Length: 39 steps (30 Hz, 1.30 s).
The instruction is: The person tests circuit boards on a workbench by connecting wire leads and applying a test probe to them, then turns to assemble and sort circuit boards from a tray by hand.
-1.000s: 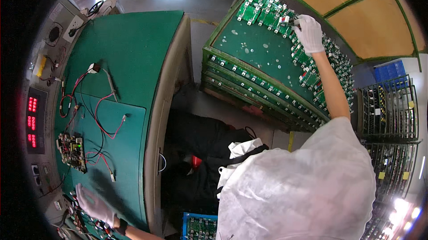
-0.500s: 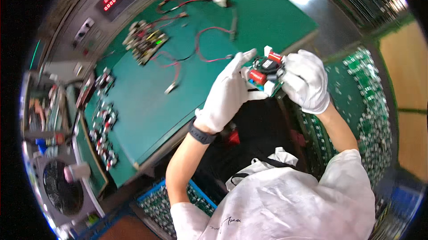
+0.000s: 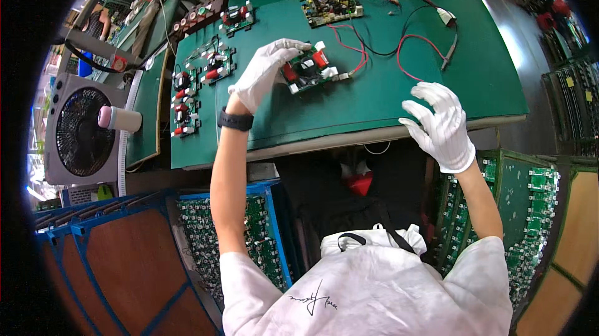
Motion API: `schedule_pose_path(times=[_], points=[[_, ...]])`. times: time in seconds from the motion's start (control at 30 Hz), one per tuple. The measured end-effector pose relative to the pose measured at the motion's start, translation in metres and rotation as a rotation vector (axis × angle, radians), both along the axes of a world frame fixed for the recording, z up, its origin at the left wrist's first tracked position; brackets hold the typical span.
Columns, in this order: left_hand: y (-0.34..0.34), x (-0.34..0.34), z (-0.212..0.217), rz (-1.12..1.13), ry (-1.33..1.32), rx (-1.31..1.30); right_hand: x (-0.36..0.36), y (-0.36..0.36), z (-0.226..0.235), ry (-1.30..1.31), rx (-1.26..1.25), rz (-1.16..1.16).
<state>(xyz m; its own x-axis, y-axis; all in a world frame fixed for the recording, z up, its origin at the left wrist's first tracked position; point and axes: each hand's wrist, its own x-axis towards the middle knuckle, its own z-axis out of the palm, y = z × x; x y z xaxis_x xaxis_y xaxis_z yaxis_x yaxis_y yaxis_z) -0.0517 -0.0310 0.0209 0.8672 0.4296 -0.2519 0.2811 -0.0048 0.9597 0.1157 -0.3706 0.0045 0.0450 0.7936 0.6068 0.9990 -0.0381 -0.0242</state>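
Note:
My left hand [image 3: 265,73], in a white glove, grips a small green circuit board [image 3: 310,71] by its far left edge. The board carries red and black components and white connectors, and it is low over the table or resting on it; I cannot tell which. My thumb is mostly hidden. A white plug on a red lead [image 3: 343,76] lies against the board's right corner. My right hand [image 3: 440,125], also gloved, hangs near the table's front edge with its fingers apart and nothing in it.
Several similar boards [image 3: 215,64] line the left side of the green table [image 3: 262,130]. A larger board [image 3: 324,2] with leads lies at the back. Racks of boards [image 3: 527,205] stand right and lower left [image 3: 231,230]; a fan [image 3: 85,130] is at far left.
My view has turned toward the left. The board, earlier between both hands near the table's front edge, is now over the table in my left hand; my right hand has let go and opened.

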Motion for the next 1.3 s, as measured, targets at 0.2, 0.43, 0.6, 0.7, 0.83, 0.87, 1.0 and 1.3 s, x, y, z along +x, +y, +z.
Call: schedule_pose_path(times=[0.2,0.43,0.6,0.7,0.83,0.87,1.0,1.3], points=[[0.031,0.010,-0.022,-0.096,-0.085,0.228,0.009,0.033,-0.009,0.072,-0.091,0.044],[0.041,0.013,-0.030,-0.135,-0.194,0.605,0.008,0.104,-0.004,0.027,-0.055,0.113],[0.037,0.004,-0.019,-0.099,-0.272,0.831,0.022,0.141,-0.012,-0.064,-0.136,0.173],[0.019,-0.003,-0.015,-0.102,-0.319,1.097,0.035,0.152,-0.011,0.041,-0.025,0.203],[0.002,0.001,-0.012,-0.153,-0.324,1.352,0.047,0.162,-0.006,0.197,-0.035,0.231],[-0.001,0.003,-0.012,-0.159,-0.350,1.363,0.048,0.165,-0.006,0.240,-0.046,0.251],[-0.008,0.003,-0.011,-0.165,-0.354,1.365,0.047,0.174,-0.004,0.334,-0.064,0.305],[-0.011,0.006,-0.020,-0.155,-0.447,1.362,0.040,0.168,-0.009,0.427,-0.137,0.366]])
